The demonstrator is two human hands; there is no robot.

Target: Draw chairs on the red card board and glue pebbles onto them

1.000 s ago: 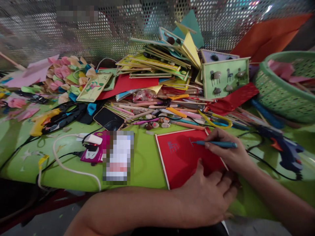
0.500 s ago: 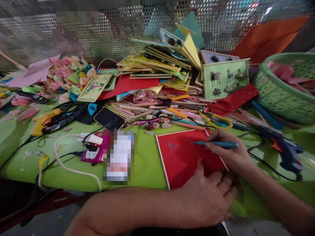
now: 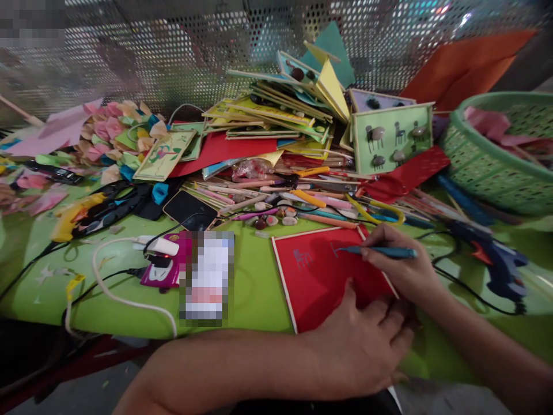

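A red card [image 3: 311, 276] with a pale stick border lies on the green table [image 3: 254, 288]. A small chair figure is drawn on its upper left. My right hand [image 3: 401, 268] grips a blue pen [image 3: 380, 251] whose tip touches the card's upper middle, beside a fresh line. My left hand [image 3: 367, 346] lies flat, fingers together, pressing down the card's near right corner. My left forearm crosses the table's front edge.
A heap of framed cards [image 3: 280, 109], pens and sticks [image 3: 302, 196] fills the back. A green basket [image 3: 496, 155] stands at right, a blue glue gun [image 3: 496, 259] beside it. At left lie a phone [image 3: 190, 208], cables, a yellow glue gun [image 3: 78, 210] and paper flowers [image 3: 116, 132].
Almost nothing has moved; the pen tip stays at the same spot on the card, and the view has shifted slightly.
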